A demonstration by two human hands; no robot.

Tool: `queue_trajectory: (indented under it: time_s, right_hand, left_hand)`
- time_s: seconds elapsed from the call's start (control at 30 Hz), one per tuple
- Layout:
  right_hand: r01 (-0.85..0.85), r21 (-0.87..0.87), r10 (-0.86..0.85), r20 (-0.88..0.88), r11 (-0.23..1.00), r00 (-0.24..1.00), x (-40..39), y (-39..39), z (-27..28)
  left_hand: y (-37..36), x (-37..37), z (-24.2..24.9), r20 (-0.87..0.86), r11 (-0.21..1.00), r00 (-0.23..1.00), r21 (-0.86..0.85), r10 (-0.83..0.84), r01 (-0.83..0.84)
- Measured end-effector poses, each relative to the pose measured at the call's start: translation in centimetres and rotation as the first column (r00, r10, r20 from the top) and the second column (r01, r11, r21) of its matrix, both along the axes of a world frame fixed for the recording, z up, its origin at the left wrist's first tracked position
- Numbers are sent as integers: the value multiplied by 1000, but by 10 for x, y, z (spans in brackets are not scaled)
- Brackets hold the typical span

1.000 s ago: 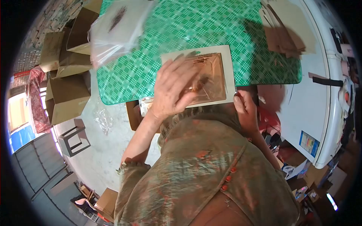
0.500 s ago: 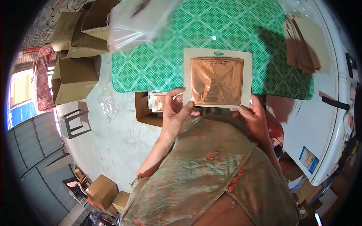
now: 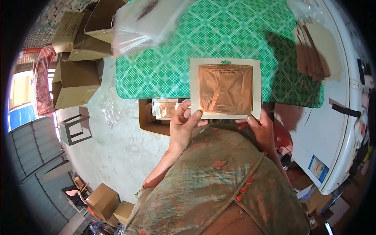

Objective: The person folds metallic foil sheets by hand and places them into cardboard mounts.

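Note:
A square white card frame with a hang hole at its top holds a shiny copper-coloured sheet under printed clear plastic; this framed packet point(image 3: 226, 90) is held up in front of my body. My left hand point(image 3: 185, 122) pinches its lower left corner, thumb on the front. At the lower right, my right hand point(image 3: 260, 126) grips the edge with the thumb in front and the fingers behind. Below the table edge, an open carton point(image 3: 150, 127) contains similar copper-coloured packets point(image 3: 166, 109), partly hidden by my left hand.
A green checked tablecloth point(image 3: 156, 76) covers the table ahead. Clear plastic bags point(image 3: 145, 27) lie at its far left, brown card sheets point(image 3: 313, 55) at the right. Open cardboard boxes point(image 3: 78, 80) stand to the left, with a grey frame stand point(image 3: 75, 127) on the floor.
The framed packet has come slightly lower and nearer to my body, still in both hands. Glare on its plastic has shifted, and the printed lines show more clearly.

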State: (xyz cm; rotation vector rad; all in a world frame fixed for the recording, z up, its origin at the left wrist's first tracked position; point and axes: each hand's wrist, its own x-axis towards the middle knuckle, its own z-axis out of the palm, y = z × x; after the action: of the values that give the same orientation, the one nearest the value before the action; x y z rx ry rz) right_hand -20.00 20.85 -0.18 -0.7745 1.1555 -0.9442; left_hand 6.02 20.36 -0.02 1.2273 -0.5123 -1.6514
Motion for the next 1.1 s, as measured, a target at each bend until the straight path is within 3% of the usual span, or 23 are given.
queue_trajectory:
  time_s: [0.17, 0.27, 0.47, 0.57, 0.8, 0.93, 1.1]
  right_hand:
    - [60, 145, -67, 41, 988, 997, -2, 5, -5]
    - [88, 194, -98, 42, 977, 994, 2, 3, 3]
    - [108, 228, -118, 31, 968, 993, 1, 6, 5]
    - [116, 261, -114, -24, 958, 993, 0, 8, 3]
    - [145, 356, -109, -119, 923, 987, -2, 10, -2]
    - [168, 305, -148, -87, 938, 985, 1, 6, -2]
    - [147, 30, -144, -66, 989, 987, 0, 2, -9]
  left_hand:
    - [-7, 4, 9, -244, 993, 970, 118, 10, 19]
    - [-8, 10, 10, -305, 990, 948, 77, -89, 118]
    - [-5, 12, 3, -160, 978, 973, 93, -168, 184]
    - [-4, 11, 3, -112, 980, 974, 10, -196, 199]
    - [-2, 15, 1, 17, 936, 952, 188, -305, 296]
    - [-2, 12, 7, -74, 957, 965, 126, -252, 260]
    - [-6, 15, -1, 3, 946, 951, 96, -310, 309]
